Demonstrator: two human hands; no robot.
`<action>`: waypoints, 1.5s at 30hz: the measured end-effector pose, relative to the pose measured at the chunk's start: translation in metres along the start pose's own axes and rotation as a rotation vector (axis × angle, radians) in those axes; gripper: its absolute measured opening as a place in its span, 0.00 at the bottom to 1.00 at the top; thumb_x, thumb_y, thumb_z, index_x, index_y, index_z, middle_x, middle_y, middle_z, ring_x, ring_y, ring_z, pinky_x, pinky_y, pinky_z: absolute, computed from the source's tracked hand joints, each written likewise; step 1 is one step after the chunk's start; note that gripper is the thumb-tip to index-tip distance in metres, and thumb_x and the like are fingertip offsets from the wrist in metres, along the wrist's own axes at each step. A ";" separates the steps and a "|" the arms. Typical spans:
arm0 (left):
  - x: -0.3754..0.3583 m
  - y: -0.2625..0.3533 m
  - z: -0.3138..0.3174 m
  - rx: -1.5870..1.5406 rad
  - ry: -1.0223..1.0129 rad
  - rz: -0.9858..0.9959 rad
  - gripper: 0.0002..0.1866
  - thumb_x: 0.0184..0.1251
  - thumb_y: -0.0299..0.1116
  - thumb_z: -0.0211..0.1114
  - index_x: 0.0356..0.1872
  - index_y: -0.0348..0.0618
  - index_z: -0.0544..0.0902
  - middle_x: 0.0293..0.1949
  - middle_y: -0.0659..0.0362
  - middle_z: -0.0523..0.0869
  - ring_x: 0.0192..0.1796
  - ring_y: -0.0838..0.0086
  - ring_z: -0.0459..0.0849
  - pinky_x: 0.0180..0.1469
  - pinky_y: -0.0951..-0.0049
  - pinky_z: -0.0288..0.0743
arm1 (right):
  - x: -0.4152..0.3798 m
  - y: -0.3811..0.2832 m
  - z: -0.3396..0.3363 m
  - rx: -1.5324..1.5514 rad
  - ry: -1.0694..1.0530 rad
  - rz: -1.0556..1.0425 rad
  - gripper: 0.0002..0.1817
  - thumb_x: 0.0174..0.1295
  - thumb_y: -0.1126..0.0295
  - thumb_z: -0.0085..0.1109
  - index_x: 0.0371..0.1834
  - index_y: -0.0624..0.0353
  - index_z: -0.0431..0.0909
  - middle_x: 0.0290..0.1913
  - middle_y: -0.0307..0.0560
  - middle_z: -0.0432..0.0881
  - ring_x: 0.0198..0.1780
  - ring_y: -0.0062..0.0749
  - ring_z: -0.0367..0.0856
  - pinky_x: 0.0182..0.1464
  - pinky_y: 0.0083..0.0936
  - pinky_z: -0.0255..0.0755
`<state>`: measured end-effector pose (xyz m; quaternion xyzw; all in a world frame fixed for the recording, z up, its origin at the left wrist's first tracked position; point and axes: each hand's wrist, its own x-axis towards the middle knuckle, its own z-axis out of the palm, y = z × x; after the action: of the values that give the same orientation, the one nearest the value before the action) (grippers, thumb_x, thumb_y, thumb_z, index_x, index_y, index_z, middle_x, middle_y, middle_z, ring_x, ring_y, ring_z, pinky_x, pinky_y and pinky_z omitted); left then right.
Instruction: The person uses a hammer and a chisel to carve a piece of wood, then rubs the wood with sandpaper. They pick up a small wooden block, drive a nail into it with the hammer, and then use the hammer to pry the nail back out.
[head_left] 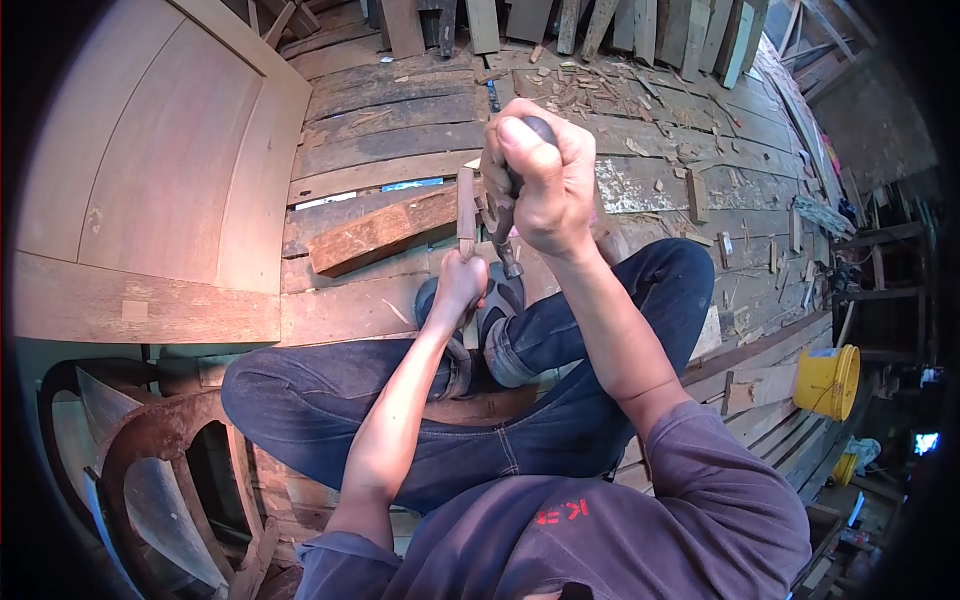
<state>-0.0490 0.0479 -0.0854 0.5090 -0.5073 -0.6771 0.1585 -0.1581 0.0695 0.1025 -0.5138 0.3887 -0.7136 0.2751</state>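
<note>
Beside the rough timber (375,235), the left hand (460,282) grips a slim brown stick (466,205); the right hand (545,180) clasps a hammer (508,250) (dark-handled, metal-headed).

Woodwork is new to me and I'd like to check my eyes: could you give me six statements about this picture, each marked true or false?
1. The right hand holds a hammer. True.
2. The left hand lies open. False: it is closed around a wooden piece.
3. The big block near the left hand stands upright. False: it lies on the floor.
4. Chips are scattered over the floor. True.
5. The bucket is blue. False: it is yellow.
6. The shirt has red lettering. True.
</note>
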 end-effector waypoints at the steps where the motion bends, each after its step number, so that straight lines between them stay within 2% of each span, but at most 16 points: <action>1: -0.001 0.001 0.000 0.044 0.031 0.007 0.10 0.57 0.30 0.54 0.22 0.33 0.75 0.16 0.53 0.74 0.14 0.69 0.74 0.15 0.67 0.69 | 0.000 0.002 0.002 -0.014 0.002 -0.006 0.18 0.68 0.63 0.50 0.23 0.63 0.70 0.15 0.37 0.67 0.16 0.15 0.61 0.18 0.16 0.55; 3: -0.003 0.003 0.002 0.132 0.091 0.022 0.13 0.57 0.30 0.53 0.22 0.28 0.76 0.17 0.50 0.78 0.16 0.67 0.78 0.17 0.65 0.72 | 0.000 0.006 0.005 -0.044 0.007 -0.018 0.17 0.68 0.64 0.51 0.23 0.63 0.70 0.15 0.36 0.67 0.16 0.14 0.61 0.18 0.16 0.55; 6: 0.022 -0.031 0.008 0.144 0.235 0.237 0.13 0.58 0.31 0.53 0.22 0.28 0.76 0.16 0.50 0.77 0.14 0.67 0.77 0.16 0.65 0.71 | -0.002 0.010 0.008 -0.007 0.034 0.023 0.16 0.66 0.66 0.55 0.22 0.63 0.73 0.16 0.32 0.68 0.20 0.12 0.62 0.21 0.17 0.56; 9: 0.010 -0.015 -0.003 0.007 0.057 0.075 0.11 0.59 0.29 0.53 0.22 0.31 0.76 0.16 0.52 0.76 0.16 0.69 0.76 0.16 0.66 0.70 | 0.000 0.015 0.005 0.042 0.081 0.017 0.16 0.66 0.66 0.56 0.21 0.63 0.74 0.17 0.30 0.69 0.22 0.11 0.63 0.23 0.18 0.56; 11: 0.012 -0.013 -0.007 -0.264 -0.030 -0.104 0.02 0.58 0.25 0.54 0.28 0.42 0.70 0.22 0.62 0.69 0.17 0.76 0.69 0.17 0.71 0.65 | 0.003 0.020 -0.001 0.075 0.100 -0.003 0.16 0.66 0.66 0.56 0.21 0.63 0.74 0.17 0.30 0.68 0.21 0.11 0.62 0.22 0.17 0.55; 13: 0.013 -0.011 -0.016 -0.498 -0.217 -0.181 0.04 0.59 0.25 0.54 0.34 0.37 0.72 0.24 0.58 0.72 0.19 0.74 0.72 0.19 0.72 0.70 | 0.009 0.015 -0.006 0.080 0.122 -0.014 0.18 0.68 0.64 0.52 0.21 0.62 0.71 0.16 0.33 0.68 0.18 0.13 0.62 0.19 0.17 0.55; 16: 0.017 -0.011 -0.019 -0.504 -0.225 -0.173 0.07 0.57 0.24 0.55 0.37 0.38 0.71 0.24 0.58 0.71 0.19 0.74 0.71 0.21 0.72 0.70 | 0.016 0.007 -0.024 0.075 0.113 0.020 0.19 0.67 0.58 0.46 0.25 0.63 0.68 0.15 0.41 0.66 0.15 0.20 0.61 0.16 0.19 0.57; 25: 0.015 0.000 -0.022 -0.473 -0.389 -0.231 0.08 0.55 0.22 0.55 0.37 0.38 0.71 0.24 0.57 0.72 0.19 0.73 0.71 0.20 0.71 0.67 | 0.017 -0.007 -0.040 0.110 0.043 0.037 0.20 0.65 0.56 0.47 0.26 0.65 0.69 0.15 0.42 0.66 0.14 0.21 0.60 0.17 0.20 0.56; 31: -0.002 0.015 -0.007 -0.328 -0.156 -0.203 0.05 0.57 0.22 0.53 0.35 0.38 0.71 0.24 0.57 0.73 0.18 0.74 0.71 0.16 0.71 0.68 | 0.003 -0.013 -0.018 -0.064 -0.035 -0.024 0.15 0.62 0.63 0.52 0.27 0.67 0.74 0.17 0.37 0.71 0.16 0.17 0.66 0.18 0.17 0.58; 33: -0.002 0.015 -0.008 -0.290 -0.104 -0.167 0.04 0.58 0.24 0.53 0.34 0.38 0.71 0.24 0.57 0.73 0.18 0.75 0.71 0.16 0.71 0.68 | -0.005 -0.017 -0.002 -0.201 -0.084 -0.198 0.14 0.59 0.65 0.54 0.26 0.67 0.75 0.17 0.37 0.72 0.17 0.17 0.68 0.20 0.17 0.60; 35: 0.003 0.003 -0.014 -0.268 -0.079 -0.094 0.03 0.59 0.25 0.54 0.33 0.38 0.71 0.23 0.57 0.73 0.18 0.76 0.71 0.16 0.71 0.68 | -0.009 -0.018 0.006 -0.198 -0.103 -0.244 0.12 0.57 0.66 0.56 0.26 0.66 0.75 0.17 0.38 0.72 0.17 0.17 0.70 0.22 0.18 0.61; 39: -0.010 0.017 -0.015 -0.233 -0.007 -0.098 0.07 0.63 0.31 0.56 0.33 0.39 0.71 0.22 0.59 0.73 0.18 0.76 0.72 0.17 0.72 0.69 | -0.019 -0.005 0.024 -0.208 -0.099 -0.221 0.11 0.55 0.67 0.60 0.25 0.65 0.74 0.16 0.37 0.71 0.16 0.19 0.69 0.20 0.20 0.61; 40: -0.010 0.017 -0.016 -0.243 -0.006 -0.103 0.07 0.64 0.32 0.56 0.33 0.39 0.72 0.22 0.59 0.73 0.18 0.76 0.72 0.17 0.72 0.69 | -0.022 -0.006 0.033 -0.177 -0.077 -0.223 0.14 0.57 0.65 0.64 0.21 0.60 0.71 0.12 0.40 0.66 0.14 0.26 0.70 0.19 0.27 0.64; 41: -0.009 0.015 -0.016 -0.256 -0.008 -0.108 0.07 0.64 0.32 0.56 0.33 0.39 0.72 0.22 0.59 0.74 0.18 0.75 0.72 0.17 0.72 0.69 | -0.024 -0.001 0.036 -0.244 -0.092 -0.270 0.15 0.56 0.64 0.65 0.21 0.59 0.71 0.12 0.40 0.66 0.14 0.29 0.72 0.19 0.28 0.65; 43: -0.005 0.011 -0.018 -0.293 -0.030 -0.131 0.08 0.65 0.34 0.57 0.33 0.39 0.72 0.22 0.60 0.74 0.18 0.75 0.72 0.17 0.72 0.69 | -0.028 0.005 0.039 -0.224 -0.099 -0.235 0.12 0.55 0.65 0.61 0.24 0.63 0.74 0.15 0.38 0.68 0.16 0.20 0.67 0.20 0.22 0.61; 45: 0.001 0.006 -0.021 -0.339 -0.063 -0.159 0.09 0.66 0.35 0.57 0.33 0.39 0.72 0.22 0.60 0.74 0.18 0.75 0.72 0.18 0.72 0.69 | -0.024 0.015 0.034 -0.256 -0.094 -0.249 0.12 0.56 0.65 0.61 0.25 0.63 0.74 0.14 0.37 0.67 0.16 0.20 0.67 0.20 0.22 0.61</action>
<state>-0.0338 0.0335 -0.0801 0.4918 -0.3488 -0.7790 0.1722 -0.1187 0.0708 0.0833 -0.6217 0.3965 -0.6620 0.1347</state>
